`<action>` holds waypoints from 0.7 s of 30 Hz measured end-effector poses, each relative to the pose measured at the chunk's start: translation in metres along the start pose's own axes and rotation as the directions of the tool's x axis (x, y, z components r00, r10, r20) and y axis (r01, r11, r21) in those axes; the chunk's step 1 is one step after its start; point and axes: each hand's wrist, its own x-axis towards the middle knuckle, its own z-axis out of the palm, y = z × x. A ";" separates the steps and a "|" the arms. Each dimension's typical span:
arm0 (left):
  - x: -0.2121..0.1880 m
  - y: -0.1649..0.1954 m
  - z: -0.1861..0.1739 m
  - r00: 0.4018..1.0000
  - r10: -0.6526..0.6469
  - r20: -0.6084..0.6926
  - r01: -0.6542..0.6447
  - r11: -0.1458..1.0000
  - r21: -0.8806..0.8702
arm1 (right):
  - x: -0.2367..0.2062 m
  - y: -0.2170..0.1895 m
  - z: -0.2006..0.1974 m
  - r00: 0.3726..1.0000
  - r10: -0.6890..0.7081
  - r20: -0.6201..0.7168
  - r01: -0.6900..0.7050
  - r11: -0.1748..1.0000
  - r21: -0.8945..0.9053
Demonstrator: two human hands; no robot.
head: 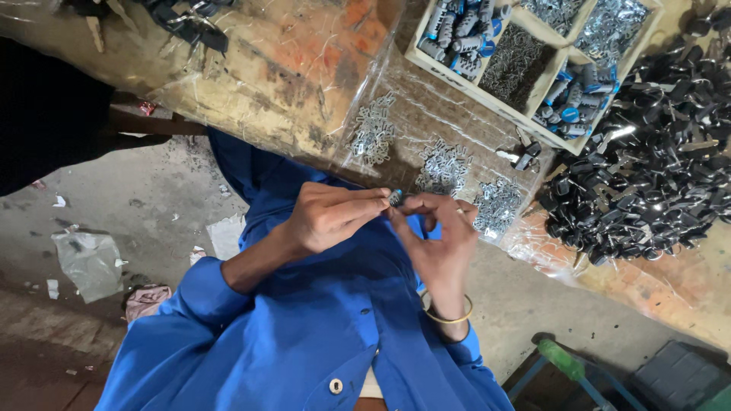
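Nearest the camera was the blue work jacket (304, 335), its pale button low on the front, with both sleeves rising toward the hands. The left hand (331, 217) and the right hand (442, 236), a thin gold bangle (449, 316) on its wrist, met just below the near edge of the wooden tray (495, 106), which serves here as the landmark. Between them sat a small dark cylindrical part (396, 199) with a blue tip, too small to make out in detail; the left thumb and forefinger were pinched together on it, and the right fingertips were curled in and closed on its other end. The tray, pale wood and split into square compartments, held blue-and-grey cylinders (461, 30) in some cells and fine metal bits in others. Below the tray, on a clear plastic sheet (411, 99) over the worn bench, lay loose heaps of small silvery clips (445, 167). Right of the tray spread a large pile of black parts (647, 175). Far left of the tray, on the grey floor, lay a crumpled clear plastic bag (87, 259) and a scrap of white paper (226, 236). Well below the tray, at the lower right, stood a green handle (563, 361).
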 end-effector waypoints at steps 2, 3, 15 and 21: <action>0.003 0.001 -0.002 1.000 -0.009 -0.006 0.008 0.993 -0.117 | 0.008 0.006 -0.011 0.986 0.079 0.148 -0.095 0.990 0.103; 0.005 0.003 -0.001 1.000 -0.006 0.018 0.009 0.989 -0.145 | 0.012 0.009 -0.017 0.969 0.116 0.219 -0.150 0.978 0.146; 0.042 0.012 0.011 0.994 0.094 0.056 -0.076 0.962 -0.264 | 0.061 0.056 -0.075 0.977 -0.142 -0.162 0.029 0.835 -0.550; 0.048 0.015 0.013 0.999 0.044 -0.004 -0.043 0.962 -0.269 | 0.049 0.095 -0.086 0.941 -0.006 -0.337 0.216 0.779 0.589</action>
